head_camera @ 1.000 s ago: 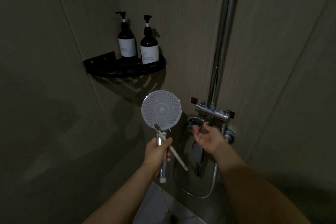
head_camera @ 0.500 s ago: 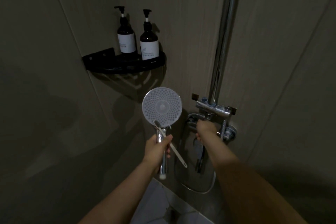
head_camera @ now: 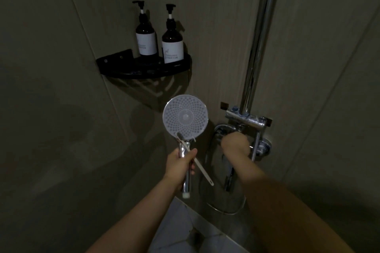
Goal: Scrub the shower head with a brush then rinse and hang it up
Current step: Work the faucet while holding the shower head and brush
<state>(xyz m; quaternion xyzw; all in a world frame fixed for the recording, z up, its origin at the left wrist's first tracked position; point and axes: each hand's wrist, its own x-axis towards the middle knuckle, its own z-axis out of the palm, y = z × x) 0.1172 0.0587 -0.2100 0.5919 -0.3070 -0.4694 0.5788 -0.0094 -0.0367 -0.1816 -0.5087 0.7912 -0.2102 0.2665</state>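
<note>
Right hand (head_camera: 236, 143) covering tap handle, grip unclear

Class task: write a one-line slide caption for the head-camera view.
Left hand holds a round white chrome-handled shower head together with a slim white brush, while the right hand reaches the chrome wall tap.

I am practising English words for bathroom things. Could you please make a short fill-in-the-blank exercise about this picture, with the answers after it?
1. The left hand holds the shower head together with a thin white ____.
2. The right hand reaches to the chrome tap below the upright ____.
3. The black corner shelf carries ____ dark pump bottles.
4. The round spray face is turned toward the ____.

Missing words: brush; pipe; two; camera
</note>
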